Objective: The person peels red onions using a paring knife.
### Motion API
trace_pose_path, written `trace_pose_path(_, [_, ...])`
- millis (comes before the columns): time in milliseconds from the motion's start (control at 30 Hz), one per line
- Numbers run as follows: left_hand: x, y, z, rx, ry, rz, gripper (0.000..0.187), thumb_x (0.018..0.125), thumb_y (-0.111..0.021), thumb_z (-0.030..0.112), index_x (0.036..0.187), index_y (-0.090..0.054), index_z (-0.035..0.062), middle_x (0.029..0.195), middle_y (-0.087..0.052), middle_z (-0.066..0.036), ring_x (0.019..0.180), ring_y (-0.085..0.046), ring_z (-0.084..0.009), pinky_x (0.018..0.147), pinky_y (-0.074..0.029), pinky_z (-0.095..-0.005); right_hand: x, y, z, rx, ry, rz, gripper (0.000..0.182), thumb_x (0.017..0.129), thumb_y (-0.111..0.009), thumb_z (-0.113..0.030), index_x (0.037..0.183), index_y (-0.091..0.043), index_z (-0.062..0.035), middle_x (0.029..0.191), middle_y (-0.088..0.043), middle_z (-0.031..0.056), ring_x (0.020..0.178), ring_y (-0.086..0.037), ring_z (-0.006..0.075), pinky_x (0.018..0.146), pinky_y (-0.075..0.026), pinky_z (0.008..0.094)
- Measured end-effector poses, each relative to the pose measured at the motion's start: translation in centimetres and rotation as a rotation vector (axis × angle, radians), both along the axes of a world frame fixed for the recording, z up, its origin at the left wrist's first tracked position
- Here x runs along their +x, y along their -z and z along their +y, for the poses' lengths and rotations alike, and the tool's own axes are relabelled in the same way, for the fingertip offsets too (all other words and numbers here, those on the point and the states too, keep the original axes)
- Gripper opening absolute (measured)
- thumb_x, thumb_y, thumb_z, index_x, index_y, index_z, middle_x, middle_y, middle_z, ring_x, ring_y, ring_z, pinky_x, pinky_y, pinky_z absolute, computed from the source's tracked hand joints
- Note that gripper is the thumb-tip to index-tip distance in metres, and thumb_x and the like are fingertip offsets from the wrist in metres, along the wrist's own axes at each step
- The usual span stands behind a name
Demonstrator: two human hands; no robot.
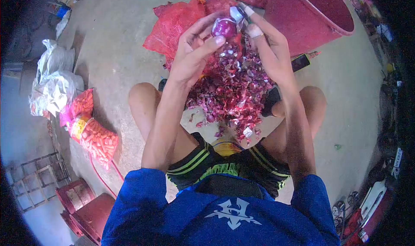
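Observation:
Held up over the pile, a purple-red onion (224, 28) sits in my left hand (193, 51), with the thumb across its near side and the fingers behind. My right hand (273, 47) is close beside it, white coverings on the thumb and a fingertip. Its thumb and fingers pinch around a small shiny piece (236, 14), pale with a dark part, right at the onion's upper right; I cannot tell its kind. Below both hands, a heap of onions and loose onion skins (229, 95) lies on the floor between my legs.
A red mesh sack (173, 28) lies behind the heap, with a large red tub (298, 21) to its right. A dark phone-like object (300, 63) rests by the tub. At left stand white bags (56, 82) and a bag of orange pieces (98, 138); red plastic stools (93, 211) are lower left.

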State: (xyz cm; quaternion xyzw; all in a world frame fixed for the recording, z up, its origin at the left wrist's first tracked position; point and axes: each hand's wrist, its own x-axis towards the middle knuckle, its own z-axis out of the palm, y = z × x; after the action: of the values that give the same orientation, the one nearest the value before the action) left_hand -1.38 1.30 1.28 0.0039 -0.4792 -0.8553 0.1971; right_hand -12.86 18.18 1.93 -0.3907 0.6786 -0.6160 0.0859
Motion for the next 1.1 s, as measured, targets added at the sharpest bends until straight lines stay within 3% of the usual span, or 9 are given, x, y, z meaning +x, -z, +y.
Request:
trace_pose_path(167, [-0.4, 1.0, 0.2, 0.015, -0.072, -0.031, 0.066, 0.085, -0.080, 0.000, 0.144, -0.052, -0.0025, 0.127, -0.067, -0.013, 0.116, -0.065, -0.0185, 0.101, -0.053, -0.0344, 0.1, 1.0, -0.4, -0.011, -0.032, 0.047, 0.040, 0.105, -0.057, -0.019, 0.143, -0.061, -0.0077, 0.113, -0.075, 0.0082, 0.094, -0.066, 0.0122, 0.087, -0.052, 0.0290])
trace_pose_path(333, [-0.6, 0.5, 0.5, 0.018, -0.076, 0.014, 0.063, 0.084, -0.081, 0.001, 0.141, -0.054, -0.0020, 0.123, -0.068, -0.012, 0.114, -0.066, -0.0187, 0.099, -0.054, -0.0334, -1.9, 0.2, 0.0, 0.094, 0.003, -0.253, 0.048, 0.106, -0.054, -0.016, 0.153, -0.050, -0.0066, 0.086, -0.061, -0.0003, 0.076, -0.056, 0.0099, 0.075, -0.047, 0.0259])
trace_pose_path(433, [-0.2, 0.4, -0.1, -0.105, -0.209, -0.054, 0.061, 0.082, -0.083, 0.000, 0.137, -0.057, -0.0011, 0.121, -0.069, -0.012, 0.108, -0.067, -0.0172, 0.093, -0.057, -0.0316, -0.5, -0.2, -0.1, -0.058, -0.172, -0.043, 0.053, 0.105, -0.054, -0.014, 0.157, -0.044, -0.0095, 0.092, -0.065, 0.0018, 0.079, -0.059, 0.0103, 0.079, -0.048, 0.0263])
trace_pose_path(467, [-0.1, 0.4, -0.2, -0.212, -0.244, -0.081, 0.058, 0.084, -0.080, -0.001, 0.137, -0.057, -0.0011, 0.124, -0.067, -0.011, 0.112, -0.066, -0.0185, 0.098, -0.055, -0.0330, -0.1, -0.8, 0.6, -0.004, -0.257, -0.033, 0.058, 0.103, -0.056, -0.012, 0.159, -0.041, -0.0105, 0.106, -0.072, 0.0069, 0.084, -0.063, 0.0136, 0.083, -0.051, 0.0295])
trace_pose_path(600, [0.3, 0.2, 0.0, -0.376, -0.270, -0.136, 0.053, 0.084, -0.079, -0.003, 0.132, -0.059, -0.0012, 0.124, -0.066, -0.010, 0.114, -0.065, -0.0189, 0.103, -0.054, -0.0345, 0.2, -0.2, 0.8, 0.076, -0.253, 0.184, 0.056, 0.100, -0.061, -0.010, 0.154, -0.048, -0.0105, 0.126, -0.071, 0.0154, 0.092, -0.070, 0.0215, 0.086, -0.054, 0.0362])
trace_pose_path(700, [0.2, 0.4, 0.0, -0.312, -0.251, -0.101, 0.055, 0.078, -0.086, -0.002, 0.128, -0.062, -0.0003, 0.117, -0.070, -0.009, 0.103, -0.068, -0.0144, 0.090, -0.058, -0.0298, 0.1, -0.1, 0.6, 0.106, -0.207, 0.284, 0.053, 0.099, -0.061, -0.009, 0.151, -0.053, -0.0114, 0.122, -0.072, 0.0164, 0.092, -0.071, 0.0215, 0.086, -0.054, 0.0346])
trace_pose_path(833, [0.0, 0.5, 0.2, -0.325, -0.274, -0.092, 0.055, 0.078, -0.085, -0.003, 0.128, -0.062, -0.0003, 0.118, -0.070, -0.010, 0.105, -0.069, -0.0156, 0.093, -0.057, -0.0309, 0.4, -0.6, 0.5, 0.179, -0.190, 0.232, 0.051, 0.098, -0.062, -0.009, 0.148, -0.056, -0.0116, 0.119, -0.074, 0.0163, 0.090, -0.070, 0.0188, 0.085, -0.054, 0.0352])
trace_pose_path(933, [-0.1, 0.6, 0.2, -0.241, -0.229, -0.037, 0.052, 0.083, -0.082, -0.001, 0.130, -0.060, -0.0006, 0.121, -0.069, -0.011, 0.107, -0.069, -0.0173, 0.097, -0.056, -0.0326, 0.7, 0.1, 0.0, 0.020, -0.182, 0.131, 0.048, 0.099, -0.061, -0.009, 0.147, -0.058, -0.0094, 0.115, -0.076, 0.0119, 0.084, -0.067, 0.0156, 0.079, -0.054, 0.0355])
trace_pose_path(1100, [-0.4, 0.9, 0.1, -0.090, -0.054, 0.015, 0.058, 0.089, -0.076, 0.003, 0.141, -0.052, -0.0017, 0.128, -0.067, -0.013, 0.115, -0.067, -0.0207, 0.102, -0.054, -0.0360, 1.0, -0.8, 0.2, -0.033, -0.151, -0.112, 0.043, 0.105, -0.055, -0.016, 0.148, -0.058, -0.0096, 0.079, -0.064, -0.0017, 0.068, -0.055, 0.0060, 0.062, -0.046, 0.0240])
